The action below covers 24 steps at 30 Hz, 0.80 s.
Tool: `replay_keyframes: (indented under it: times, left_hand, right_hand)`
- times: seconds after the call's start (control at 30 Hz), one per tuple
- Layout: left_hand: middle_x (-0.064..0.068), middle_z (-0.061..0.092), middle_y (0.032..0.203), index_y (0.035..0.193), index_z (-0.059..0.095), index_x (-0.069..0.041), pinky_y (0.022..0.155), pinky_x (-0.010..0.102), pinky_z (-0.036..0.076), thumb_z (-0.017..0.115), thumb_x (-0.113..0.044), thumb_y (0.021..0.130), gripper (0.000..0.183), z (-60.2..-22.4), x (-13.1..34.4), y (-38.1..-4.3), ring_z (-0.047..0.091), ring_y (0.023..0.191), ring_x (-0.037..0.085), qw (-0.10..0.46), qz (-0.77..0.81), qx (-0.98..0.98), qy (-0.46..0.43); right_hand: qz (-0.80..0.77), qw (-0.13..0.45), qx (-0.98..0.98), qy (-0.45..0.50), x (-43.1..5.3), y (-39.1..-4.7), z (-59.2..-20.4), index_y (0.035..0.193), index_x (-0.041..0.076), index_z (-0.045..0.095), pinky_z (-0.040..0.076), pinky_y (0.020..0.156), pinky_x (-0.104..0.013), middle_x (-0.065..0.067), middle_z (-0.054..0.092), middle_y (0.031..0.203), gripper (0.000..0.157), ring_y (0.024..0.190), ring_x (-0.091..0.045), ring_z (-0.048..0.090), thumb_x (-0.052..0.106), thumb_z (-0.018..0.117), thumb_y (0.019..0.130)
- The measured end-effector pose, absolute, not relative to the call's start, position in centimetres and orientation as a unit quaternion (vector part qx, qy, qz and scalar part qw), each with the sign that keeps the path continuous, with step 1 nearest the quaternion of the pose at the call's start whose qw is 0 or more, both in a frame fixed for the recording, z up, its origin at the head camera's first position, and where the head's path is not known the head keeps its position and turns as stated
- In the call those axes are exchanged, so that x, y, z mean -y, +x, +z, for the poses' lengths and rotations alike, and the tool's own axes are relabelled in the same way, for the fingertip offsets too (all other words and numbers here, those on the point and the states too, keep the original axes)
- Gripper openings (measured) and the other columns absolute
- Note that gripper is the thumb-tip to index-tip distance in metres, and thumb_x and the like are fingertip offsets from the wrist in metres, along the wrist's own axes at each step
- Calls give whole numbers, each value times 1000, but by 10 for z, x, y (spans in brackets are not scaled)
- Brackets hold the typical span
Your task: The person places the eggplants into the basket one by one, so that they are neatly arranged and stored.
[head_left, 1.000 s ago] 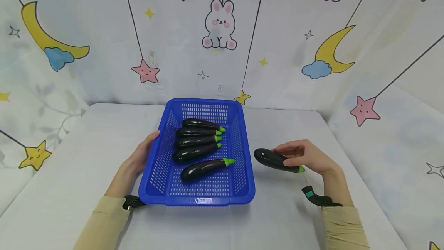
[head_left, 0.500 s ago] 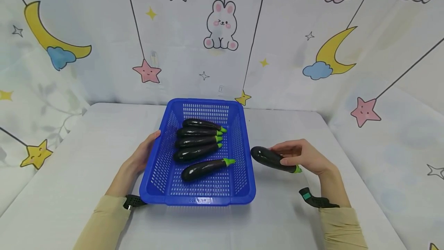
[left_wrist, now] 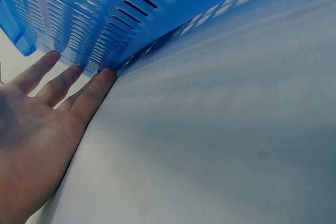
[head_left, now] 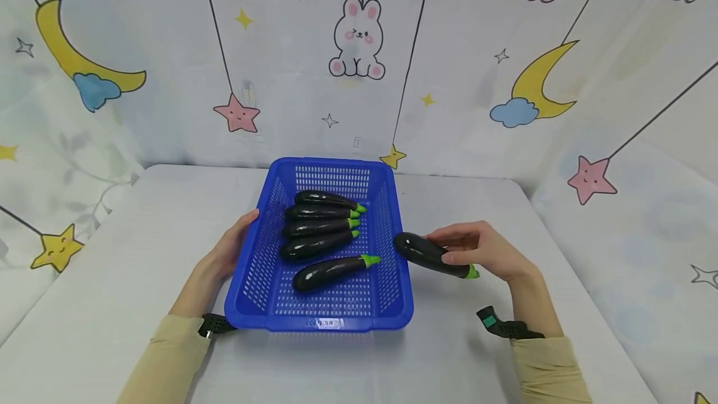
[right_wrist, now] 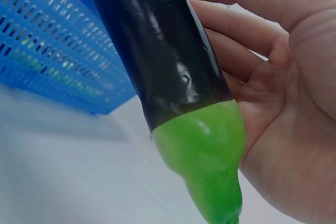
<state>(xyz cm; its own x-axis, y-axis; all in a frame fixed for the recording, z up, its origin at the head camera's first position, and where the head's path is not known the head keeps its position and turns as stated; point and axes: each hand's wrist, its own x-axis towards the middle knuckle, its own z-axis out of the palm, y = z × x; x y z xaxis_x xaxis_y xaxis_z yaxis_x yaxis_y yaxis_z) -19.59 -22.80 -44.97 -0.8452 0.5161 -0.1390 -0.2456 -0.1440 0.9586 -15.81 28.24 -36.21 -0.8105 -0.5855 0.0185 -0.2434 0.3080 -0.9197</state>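
In the head view my right hand [head_left: 488, 251] grips a dark eggplant [head_left: 421, 250] with a green stem end. The eggplant's rounded tip overlaps the right rim of the blue basket [head_left: 405, 304]. The right wrist view shows the eggplant's green cap [right_wrist: 205, 140] pointing down past the palm, with the thumb and fingers on its dark body. My left hand [head_left: 230, 248] rests at the basket's left side. Its fingers [left_wrist: 55, 85] extend toward the slotted basket wall [left_wrist: 131, 17] in the left wrist view, the tips touching it. Several eggplants [head_left: 316, 246] lie inside, stems to the right.
A white cloth-covered table [head_left: 449, 354] lies under the basket and both arms. Behind it hangs a white curtain [head_left: 185, 36] printed with stars, moons and a rabbit. Each wrist wears a black strap, such as the right strap [head_left: 507, 327].
My right hand has moved left with the eggplant, from beside the basket to where the eggplant's tip overlaps the right rim. The left hand and the basket stay in place.
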Motion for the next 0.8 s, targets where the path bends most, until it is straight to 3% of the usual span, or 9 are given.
replay_keyframes:
  times: [0.37,0.8]
  left_hand:
    - [21,32,146,159,-4,-8,94,39,53,29,-58,101,83,-451,228,-196,57,115,20,266,752,-597,89]
    - [27,24,151,160,-5,-9,96,40,53,30,-57,102,83,-450,230,-196,57,117,19,260,747,-605,95]
  right_hand:
    - [-505,195,-791,-286,-240,-177,-341,126,14,70,58,87,-42,-9,71,119,35,103,-32,70,11,73,91]
    - [-468,235,-777,-349,-178,-197,-309,124,14,70,56,95,-37,-5,71,121,34,114,-22,68,15,76,90]
